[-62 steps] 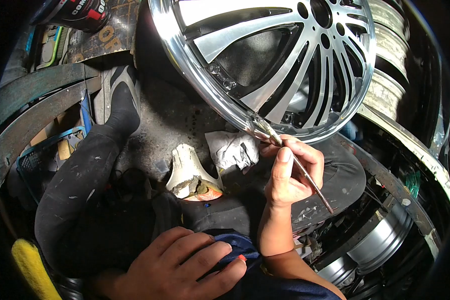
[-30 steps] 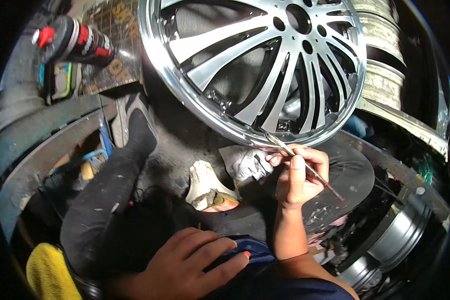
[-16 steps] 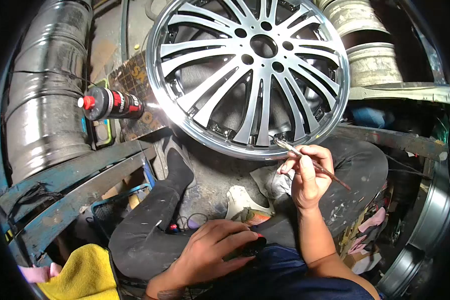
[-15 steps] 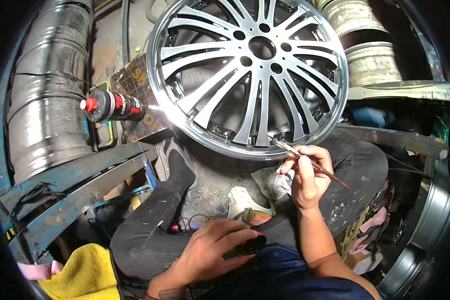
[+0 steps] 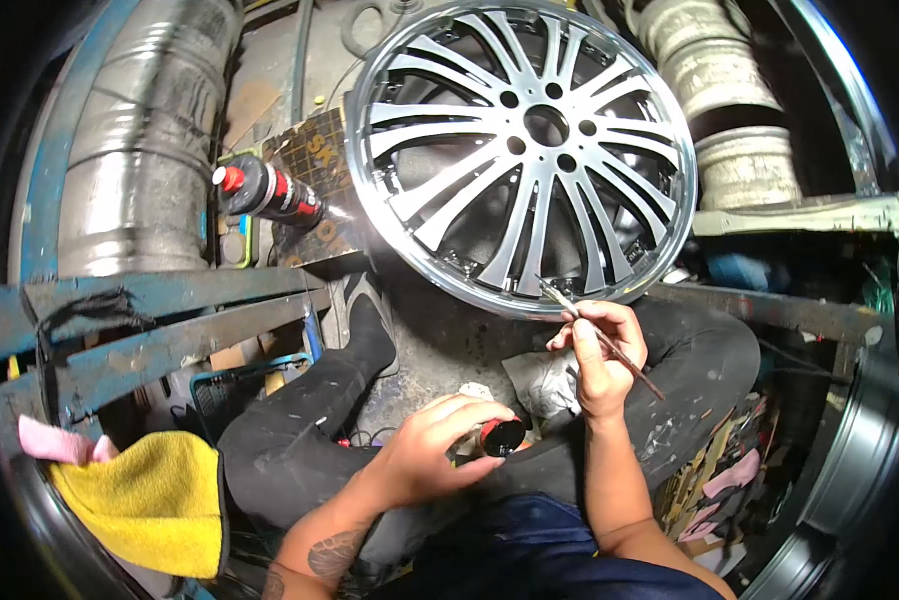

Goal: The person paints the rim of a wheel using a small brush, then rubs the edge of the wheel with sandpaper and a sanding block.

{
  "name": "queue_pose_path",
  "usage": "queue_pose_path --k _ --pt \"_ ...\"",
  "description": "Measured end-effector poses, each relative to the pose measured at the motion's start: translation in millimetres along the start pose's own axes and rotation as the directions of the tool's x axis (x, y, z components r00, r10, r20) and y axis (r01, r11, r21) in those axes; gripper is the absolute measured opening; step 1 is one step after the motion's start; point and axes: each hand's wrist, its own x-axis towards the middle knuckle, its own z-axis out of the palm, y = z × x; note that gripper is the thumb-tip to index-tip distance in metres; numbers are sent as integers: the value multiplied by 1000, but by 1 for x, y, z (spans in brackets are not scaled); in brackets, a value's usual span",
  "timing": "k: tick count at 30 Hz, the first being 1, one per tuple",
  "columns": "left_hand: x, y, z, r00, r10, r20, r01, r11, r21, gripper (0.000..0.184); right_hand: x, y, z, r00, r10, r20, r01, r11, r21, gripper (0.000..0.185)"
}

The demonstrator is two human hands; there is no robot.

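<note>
My right hand (image 5: 605, 355) pinches a thin brush (image 5: 622, 357), its tip at the lower rim of a polished alloy wheel (image 5: 515, 210) with black recesses between its spokes. Lower down, my left hand (image 5: 445, 445) curls around a small round red-edged cap (image 5: 503, 436) with a dark, glossy inside facing up. A crumpled whitish cloth (image 5: 545, 388) lies between the hands, partly hidden behind the right one. Part of a cut white container (image 5: 477, 391) shows above my left hand.
A black bottle with a red cap (image 5: 270, 193) lies on a worn board (image 5: 320, 160). Stacked rims stand at both sides, left (image 5: 140, 150) and right (image 5: 745, 165), behind metal beams (image 5: 170, 290). A yellow cloth (image 5: 155, 500) hangs at lower left. My legs flank the floor.
The view has shifted, bringing the whole wheel into frame. My left hand has risen from my lap, and the cap in it now shows clearly. The brush stays near the wheel's lower rim.
</note>
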Motion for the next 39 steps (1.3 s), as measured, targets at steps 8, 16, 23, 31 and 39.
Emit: queue_pose_path --k 8,16,23,31,39 --pt "8 -27 11 997 -74 2 72 967 -246 49 5 7 4 998 -59 -30 59 998 -9 18" --pt "8 -21 13 999 -23 -41 5 923 -384 53 7 13 2 994 -98 50 95 994 61 21" --pt "-5 -20 13 967 57 -248 -176 853 -491 64 -18 17 17 892 -346 292 415 882 -222 24" --pt "-18 -11 11 972 15 -233 -158 777 -609 68 -28 -2 28 796 -357 489 518 820 -244 32" --pt "-23 2 -1 963 -39 -266 -155 730 -666 65 43 -69 25 705 -37 708 573 619 -537 14"
